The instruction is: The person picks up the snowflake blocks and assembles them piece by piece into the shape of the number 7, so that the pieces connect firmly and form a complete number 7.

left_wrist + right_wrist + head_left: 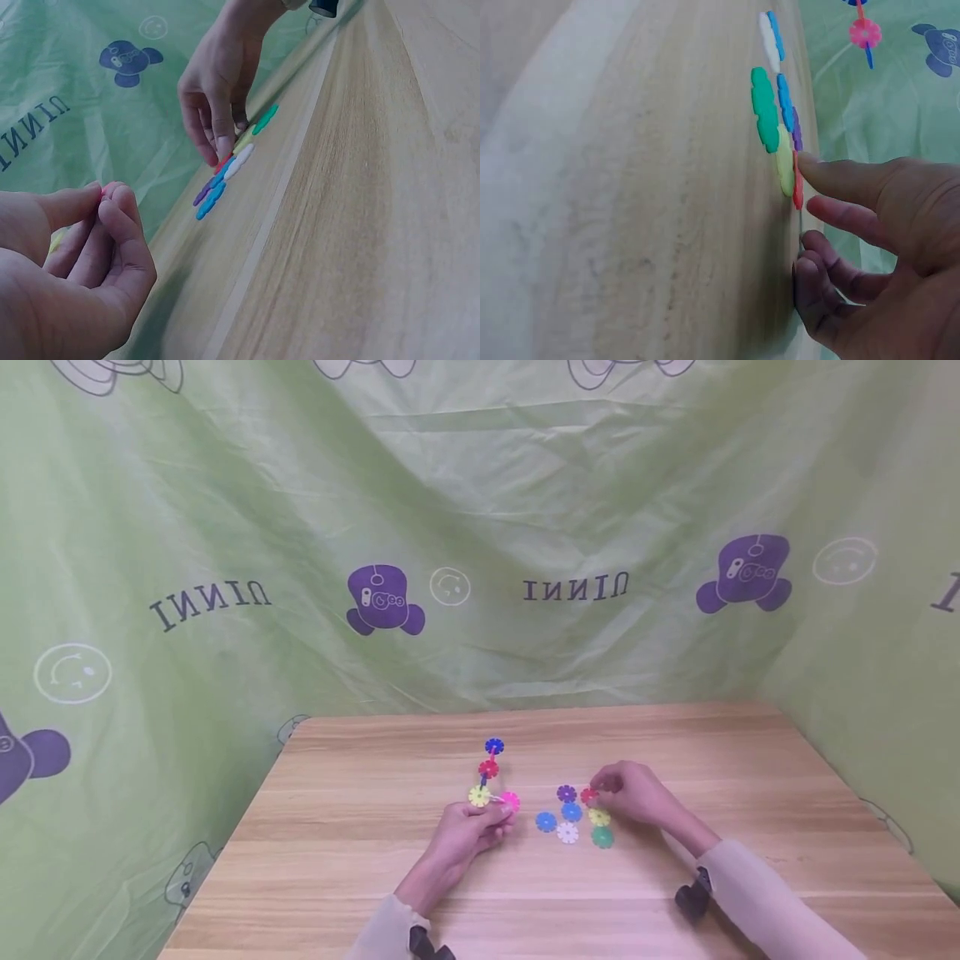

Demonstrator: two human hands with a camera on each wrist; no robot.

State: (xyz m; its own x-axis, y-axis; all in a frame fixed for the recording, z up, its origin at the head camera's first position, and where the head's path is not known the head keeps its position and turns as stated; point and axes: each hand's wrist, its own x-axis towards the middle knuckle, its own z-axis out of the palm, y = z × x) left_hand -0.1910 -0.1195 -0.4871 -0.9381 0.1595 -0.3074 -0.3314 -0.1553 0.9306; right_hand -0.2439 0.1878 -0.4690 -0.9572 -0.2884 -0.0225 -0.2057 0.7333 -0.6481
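Observation:
My left hand [491,808] pinches a small upright build of snowflake discs [488,770] just above the table: a yellow [479,795] and a pink disc [510,801] low down, a red and a blue one above. In the left wrist view its fingertips [105,196] close on the pink piece. My right hand [596,792] reaches to a cluster of loose discs and pinches the edge of a red disc [588,795] [798,184] that lies on the wood. The right hand's fingertips [223,148] point down onto it.
Around the red disc lie purple [566,793], blue [572,812], another blue [546,821], white [567,832], yellow [598,817] and green [602,837] discs. The wooden table [360,827] is ringed by a green printed cloth [480,527].

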